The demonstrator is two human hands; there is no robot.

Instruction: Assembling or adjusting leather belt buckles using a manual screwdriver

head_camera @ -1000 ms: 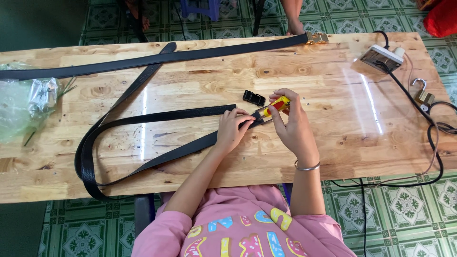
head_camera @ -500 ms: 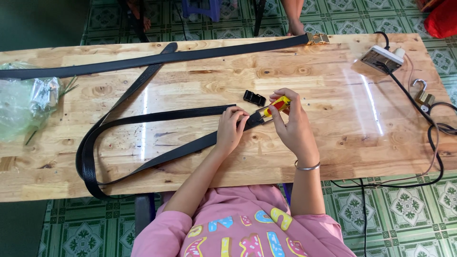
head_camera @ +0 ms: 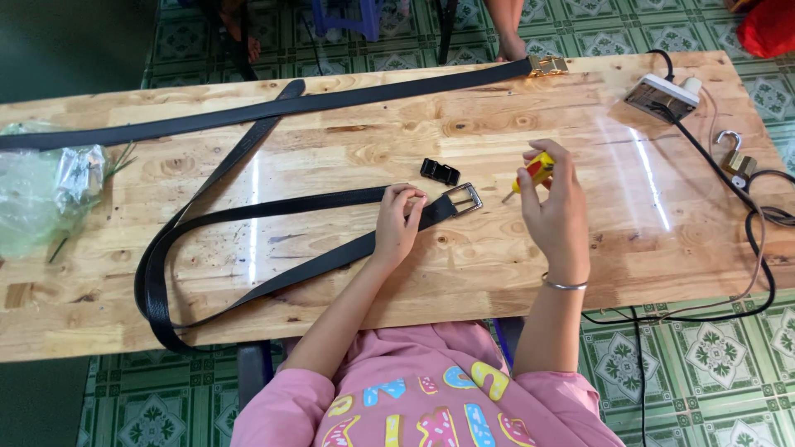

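My left hand presses down on a black belt just behind its silver buckle, fingers pinching the strap. My right hand is lifted off the belt and grips a small screwdriver with a yellow and red handle, tip pointing down-left toward the buckle. A small black belt loop piece lies on the wooden table just beyond the buckle. The belt curves in a long loop to the left side of the table.
A second black belt with a gold buckle stretches across the far side. A clear plastic bag sits at the left edge. A power strip, black cables and a padlock are at right. People's feet stand beyond the table.
My right hand has lifted the screwdriver away from the buckle and moved right. The silver buckle is now uncovered. My left hand stays on the strap.
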